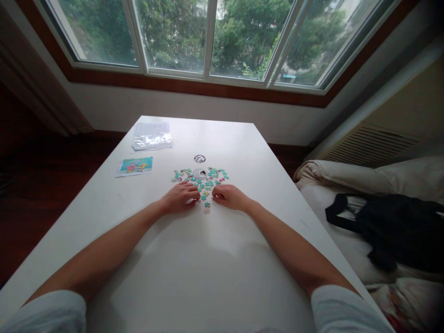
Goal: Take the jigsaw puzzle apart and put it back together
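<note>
A loose cluster of small jigsaw puzzle pieces (207, 185), mostly teal with touches of pink and yellow, lies on the white table (208, 259). My left hand (181, 196) rests at the cluster's left edge with its fingers curled and closed. Opposite it, at the right edge, my right hand (229, 196) is closed too, thumb and fingers pressed together. Whatever either hand may hold is hidden or too small to make out. Between the hands, a teal puzzle piece (207, 204) lies nearest me, with a pale piece (206, 211) just below it.
A round black-and-white disc (200, 174) sits among the pieces, and a second disc (199, 158) lies beyond. To the left are a colourful cartoon picture sheet (136, 165) and a clear plastic bag (152, 136). Dark clothing (398, 226) lies right of the table. Windows stand behind.
</note>
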Demonstrator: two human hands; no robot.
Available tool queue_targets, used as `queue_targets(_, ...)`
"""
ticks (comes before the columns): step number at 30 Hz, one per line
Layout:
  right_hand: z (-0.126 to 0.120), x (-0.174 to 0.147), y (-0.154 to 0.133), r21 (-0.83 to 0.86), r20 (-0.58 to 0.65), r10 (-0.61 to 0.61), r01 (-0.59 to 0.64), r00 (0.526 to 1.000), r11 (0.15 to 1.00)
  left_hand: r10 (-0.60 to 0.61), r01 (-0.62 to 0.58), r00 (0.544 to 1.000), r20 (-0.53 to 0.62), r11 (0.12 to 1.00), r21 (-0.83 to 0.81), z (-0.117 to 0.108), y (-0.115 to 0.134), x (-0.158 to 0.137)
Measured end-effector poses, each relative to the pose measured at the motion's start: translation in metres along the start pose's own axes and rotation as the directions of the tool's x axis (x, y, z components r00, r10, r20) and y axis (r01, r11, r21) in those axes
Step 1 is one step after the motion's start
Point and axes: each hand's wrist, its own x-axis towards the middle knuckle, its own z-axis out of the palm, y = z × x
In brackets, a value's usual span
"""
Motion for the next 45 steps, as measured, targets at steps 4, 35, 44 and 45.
queue_targets(4,0.002,0.0,0.004,-0.072,-0.073,0.031,-0.036,0.997,0.997,0.021,-0.021,1.0,0.015,1.0,-0.007,-0.001,0.004,0.001)
queue_targets(35,0.009,0.005,-0.025,-0.105,0.077,-0.071,0.079,0.994,0.991,-0.007,0.015,0.999,0.042,0.978,-0.209,0.004,-0.003,-0.001)
queue_targets(44,0.013,0.006,-0.029,-0.135,0.074,-0.078,0.088,0.994,0.987,-0.026,0.03,0.999,0.026,0.982,-0.187,0.002,-0.008,-0.003)
queue_targets(45,0.013,0.006,-0.03,-0.14,0.076,-0.08,0.09,0.994,0.986,-0.031,0.034,0.999,0.017,0.984,-0.176,0.003,-0.008,-0.004)
